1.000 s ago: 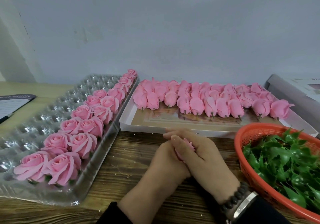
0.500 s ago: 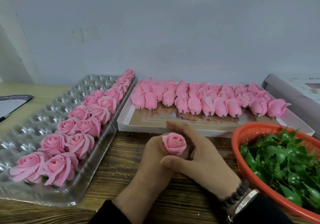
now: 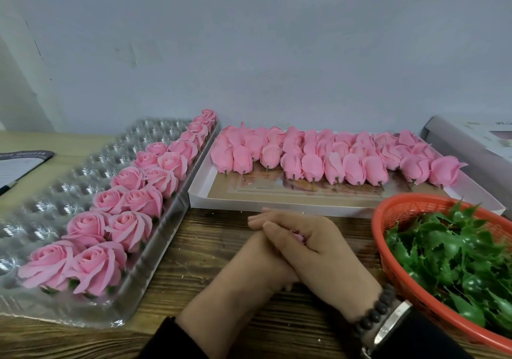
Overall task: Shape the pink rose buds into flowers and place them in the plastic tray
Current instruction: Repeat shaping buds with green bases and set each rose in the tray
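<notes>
My right hand (image 3: pixel 313 245) lies cupped over my left hand (image 3: pixel 257 261) at the table's middle front. Both wrap a pink rose (image 3: pixel 299 237), of which only a sliver shows between the fingers. The clear plastic tray (image 3: pixel 41 206) at the left holds two columns of shaped pink roses (image 3: pixel 110 228) along its right side. A white cardboard tray (image 3: pixel 277 192) behind my hands carries rows of unshaped pink buds (image 3: pixel 332 159) lying with stems toward me.
An orange basket (image 3: pixel 399 209) full of green plastic leaves (image 3: pixel 457 261) sits at the right front. A grey box (image 3: pixel 471 142) stands at the far right, a dark-edged paper (image 3: pixel 19 164) at the far left. A wall rises close behind the trays.
Half a second ago the rose stood exposed on my left fist with my right hand beside it. Now my right hand covers it again, both hands clasped round the flower.
</notes>
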Action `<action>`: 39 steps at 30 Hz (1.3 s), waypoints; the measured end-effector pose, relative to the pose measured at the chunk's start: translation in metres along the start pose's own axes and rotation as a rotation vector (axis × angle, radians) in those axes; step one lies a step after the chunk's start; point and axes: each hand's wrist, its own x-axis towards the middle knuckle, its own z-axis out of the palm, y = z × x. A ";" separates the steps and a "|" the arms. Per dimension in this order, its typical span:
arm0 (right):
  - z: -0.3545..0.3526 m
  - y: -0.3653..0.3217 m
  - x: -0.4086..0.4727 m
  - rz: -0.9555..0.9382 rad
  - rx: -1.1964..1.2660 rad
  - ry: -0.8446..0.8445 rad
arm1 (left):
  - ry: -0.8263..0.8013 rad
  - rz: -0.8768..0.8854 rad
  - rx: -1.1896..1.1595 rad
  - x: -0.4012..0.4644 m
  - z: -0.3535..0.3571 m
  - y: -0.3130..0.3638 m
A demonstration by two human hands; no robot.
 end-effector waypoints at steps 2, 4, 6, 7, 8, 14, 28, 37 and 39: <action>-0.003 -0.003 -0.002 0.062 0.037 -0.145 | -0.100 -0.073 -0.030 -0.005 -0.004 -0.002; -0.006 -0.003 -0.003 0.057 0.031 -0.159 | -0.095 -0.062 -0.012 -0.008 -0.004 0.001; -0.008 -0.002 -0.002 0.013 -0.038 -0.097 | -0.030 0.051 -0.104 -0.008 -0.004 0.006; -0.009 0.000 -0.001 0.007 -0.057 -0.074 | 0.012 0.107 -0.143 -0.007 -0.004 0.006; -0.009 0.002 0.000 0.014 -0.057 -0.063 | 0.041 0.151 -0.167 -0.006 -0.004 0.005; -0.008 0.009 0.000 0.044 0.085 -0.003 | 0.163 0.222 -0.134 0.000 -0.002 -0.002; 0.009 0.003 -0.001 -0.070 -0.011 0.238 | 0.268 0.124 -0.102 -0.004 0.012 0.004; -0.004 0.002 -0.002 0.019 0.025 -0.082 | -0.016 0.018 -0.118 -0.005 -0.002 0.000; -0.007 0.005 -0.001 0.005 -0.001 -0.050 | -0.006 0.122 -0.191 -0.005 -0.003 0.003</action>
